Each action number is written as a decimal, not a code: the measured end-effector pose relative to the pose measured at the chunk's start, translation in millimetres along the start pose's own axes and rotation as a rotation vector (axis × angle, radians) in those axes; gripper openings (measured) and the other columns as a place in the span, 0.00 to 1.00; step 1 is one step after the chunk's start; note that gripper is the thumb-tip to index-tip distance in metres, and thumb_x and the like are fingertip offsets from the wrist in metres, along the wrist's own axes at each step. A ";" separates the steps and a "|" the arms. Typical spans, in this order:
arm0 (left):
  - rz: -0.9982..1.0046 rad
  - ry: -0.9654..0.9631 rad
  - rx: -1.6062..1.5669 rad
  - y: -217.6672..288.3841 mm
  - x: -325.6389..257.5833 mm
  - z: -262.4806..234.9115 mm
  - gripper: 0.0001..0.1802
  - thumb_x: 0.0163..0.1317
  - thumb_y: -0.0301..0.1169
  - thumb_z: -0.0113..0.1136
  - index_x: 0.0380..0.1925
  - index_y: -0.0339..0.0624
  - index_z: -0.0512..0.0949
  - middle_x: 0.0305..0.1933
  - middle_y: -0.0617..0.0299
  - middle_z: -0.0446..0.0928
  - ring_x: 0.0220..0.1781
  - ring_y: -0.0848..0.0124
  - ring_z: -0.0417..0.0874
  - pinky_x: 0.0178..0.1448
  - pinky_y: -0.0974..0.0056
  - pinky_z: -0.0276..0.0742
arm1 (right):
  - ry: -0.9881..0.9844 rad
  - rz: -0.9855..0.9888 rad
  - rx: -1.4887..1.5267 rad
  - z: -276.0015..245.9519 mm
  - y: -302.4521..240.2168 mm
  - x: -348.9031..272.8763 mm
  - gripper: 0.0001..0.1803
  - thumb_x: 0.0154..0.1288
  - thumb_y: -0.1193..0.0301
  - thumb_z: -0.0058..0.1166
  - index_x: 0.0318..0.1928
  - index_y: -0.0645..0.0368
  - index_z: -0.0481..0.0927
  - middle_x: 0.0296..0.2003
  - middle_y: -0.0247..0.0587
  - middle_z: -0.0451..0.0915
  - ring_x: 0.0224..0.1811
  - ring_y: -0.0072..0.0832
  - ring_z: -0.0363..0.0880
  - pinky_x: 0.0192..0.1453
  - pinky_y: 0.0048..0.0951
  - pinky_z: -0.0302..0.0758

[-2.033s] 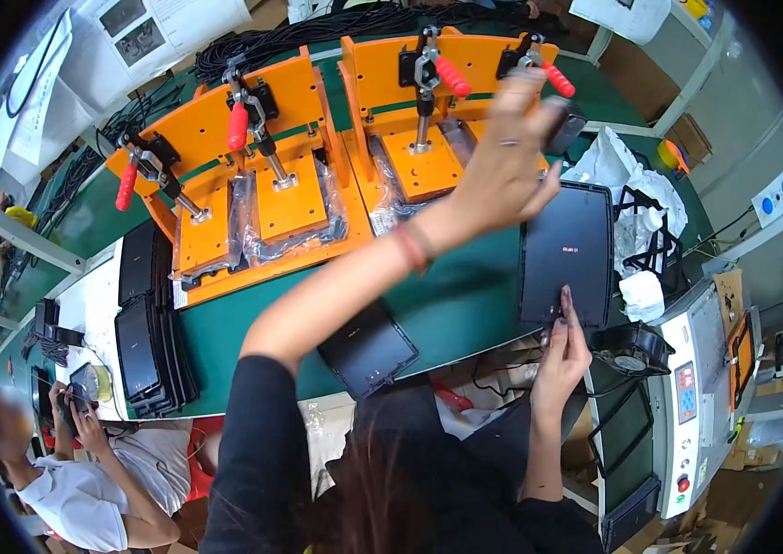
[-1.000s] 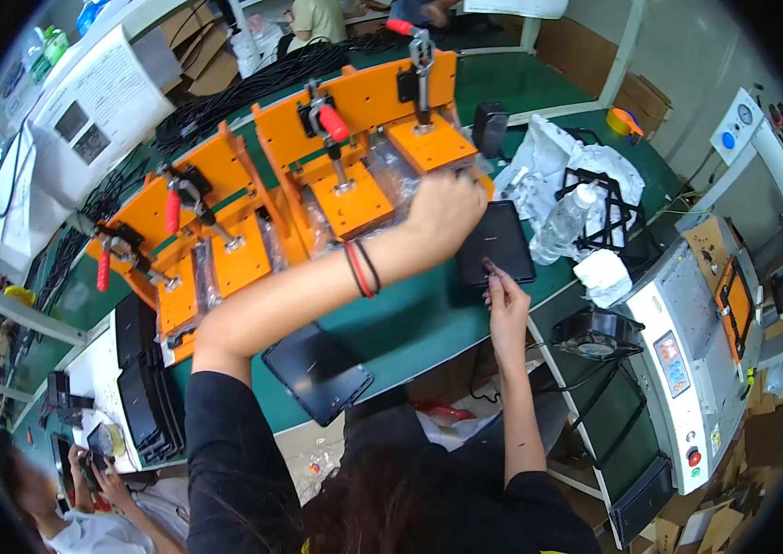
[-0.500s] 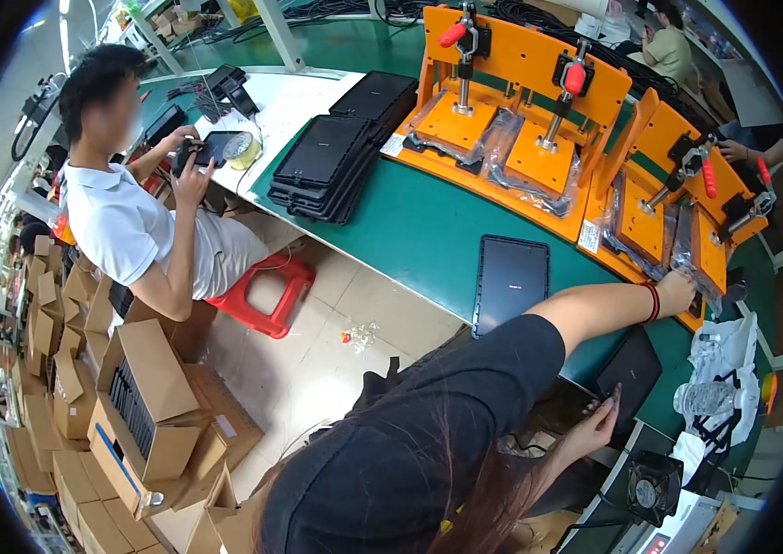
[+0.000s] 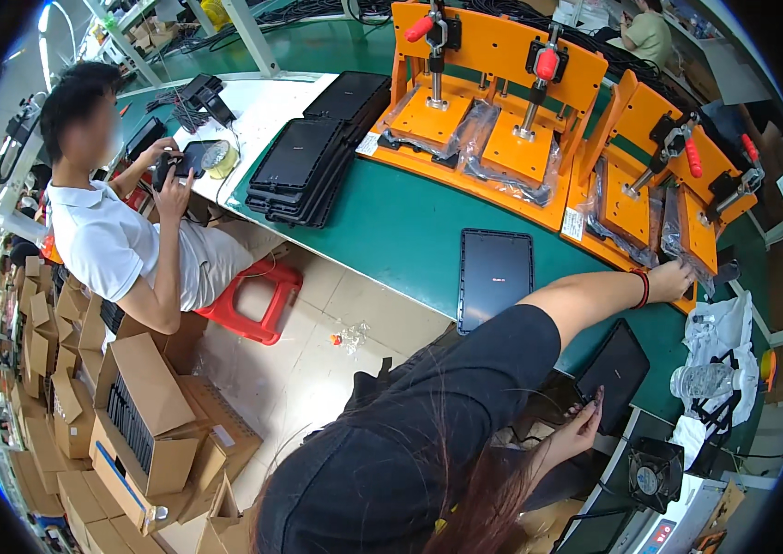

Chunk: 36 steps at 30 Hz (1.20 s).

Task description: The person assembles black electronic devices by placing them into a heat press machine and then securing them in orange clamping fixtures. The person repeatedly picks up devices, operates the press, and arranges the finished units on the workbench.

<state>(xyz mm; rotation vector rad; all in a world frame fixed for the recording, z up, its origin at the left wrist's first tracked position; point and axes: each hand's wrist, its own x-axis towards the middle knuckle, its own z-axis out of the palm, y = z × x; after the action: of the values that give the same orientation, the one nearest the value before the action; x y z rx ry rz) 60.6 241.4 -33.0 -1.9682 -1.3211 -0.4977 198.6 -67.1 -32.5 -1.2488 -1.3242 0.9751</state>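
Observation:
My left hand, with a dark red band at the wrist, reaches to the front of the right orange clamping fixture. Its fingers are bent closed at the end of clear plastic film around a dark part; the fingertips are partly hidden. Lower down, my right hand has its fingers stretched out against the near edge of a flat black panel. The panel lies slanted at the green table's front edge. Another black panel lies flat to the left of my left forearm.
A second orange fixture with red-handled clamps stands to the left, beside stacked black panels. At right are a clear plastic bottle and a small black fan. A co-worker sits at left near open cartons.
The whole view has shifted slightly, so the fixtures and panels appear farther left. My left hand stays at the fixture's front, its fingers moved slightly. My right hand remains beside the slanted panel.

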 end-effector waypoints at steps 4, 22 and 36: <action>0.038 0.017 0.145 3.9 -4.4 -11.4 0.22 0.63 0.39 0.46 0.44 0.31 0.79 0.57 0.40 0.71 0.54 0.49 0.73 0.53 0.49 0.71 | 0.035 -0.027 -0.057 -8.2 -12.9 -10.0 0.18 0.73 0.69 0.41 0.54 0.69 0.75 0.51 0.37 0.79 0.30 0.17 0.66 0.36 0.21 0.67; -0.092 -0.021 -0.202 -13.5 -10.7 -15.2 0.10 0.52 0.33 0.55 0.23 0.48 0.85 0.33 0.59 0.82 0.41 0.63 0.80 0.40 0.58 0.74 | 0.057 0.006 -0.036 -31.2 -19.8 -43.6 0.17 0.73 0.70 0.41 0.53 0.69 0.75 0.49 0.37 0.79 0.29 0.18 0.65 0.33 0.21 0.66; 0.194 0.493 -0.186 -17.9 -16.8 -40.2 0.08 0.44 0.33 0.56 0.17 0.42 0.81 0.23 0.62 0.79 0.37 0.64 0.81 0.40 0.64 0.77 | 0.122 -0.013 0.010 -30.6 -36.9 -50.0 0.17 0.74 0.68 0.42 0.52 0.67 0.76 0.47 0.31 0.79 0.26 0.14 0.62 0.30 0.16 0.62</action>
<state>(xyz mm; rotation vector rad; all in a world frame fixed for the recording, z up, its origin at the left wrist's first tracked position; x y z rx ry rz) 40.2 205.3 -10.6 -1.9263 -0.7913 -0.9636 219.8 -123.9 0.9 -1.2705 -1.2296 0.8821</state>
